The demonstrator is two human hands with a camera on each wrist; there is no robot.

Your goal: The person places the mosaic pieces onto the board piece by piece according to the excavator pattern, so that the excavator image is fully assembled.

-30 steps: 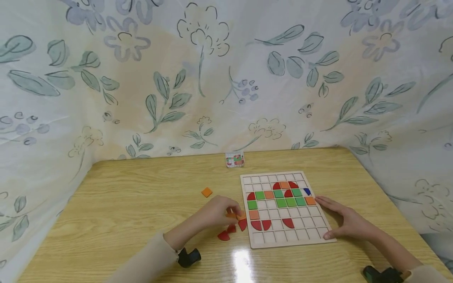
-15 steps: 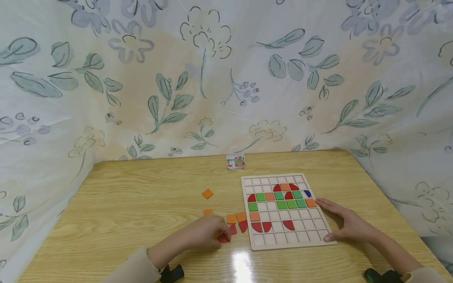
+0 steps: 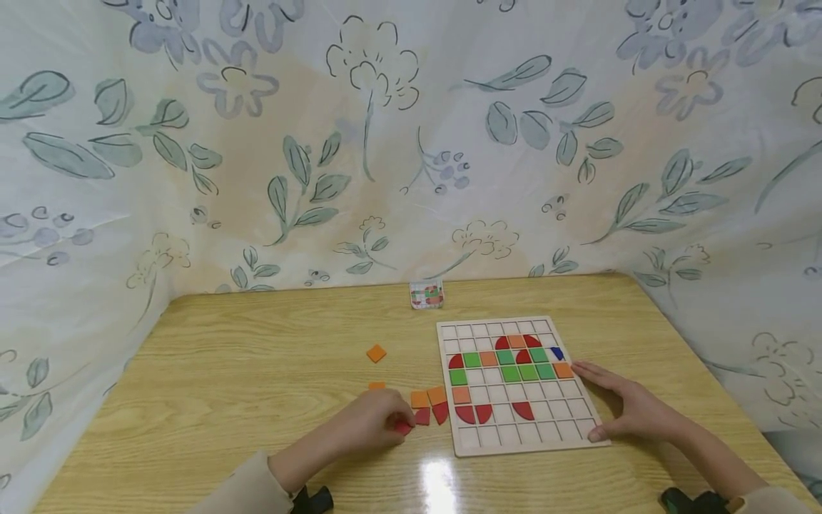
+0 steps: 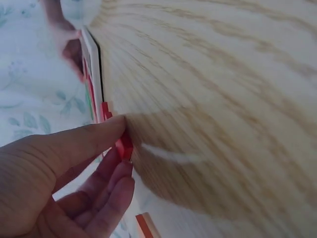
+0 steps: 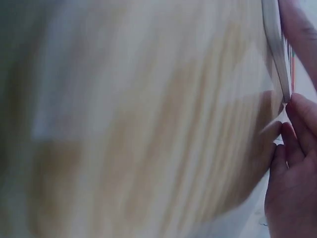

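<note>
My left hand [image 3: 372,420] pinches a red quarter-circle tile [image 4: 125,145] between thumb and fingers, low over the table left of the board. Close by lie another red piece [image 3: 422,416] and a red quarter-circle [image 3: 439,412] near the board's left edge. Two orange square tiles [image 3: 419,399] sit just above those. My right hand [image 3: 632,408] rests at the right side of the light wooden grid board [image 3: 507,434], its thumb on the near corner and its fingertips along the edge. Red, green and orange tiles fill some of the board's cells.
A blue quarter-circle piece [image 3: 556,353] lies askew near the board's right edge. Farther left are an orange tile [image 3: 376,353] and another orange tile [image 3: 377,385] partly behind my left hand. A small pattern card [image 3: 427,294] stands at the table's back edge.
My left hand has moved left and nearer from the orange tiles to the red quarter-circle, which it now pinches. One orange tile now lies farther left. My right hand stays at the board.
</note>
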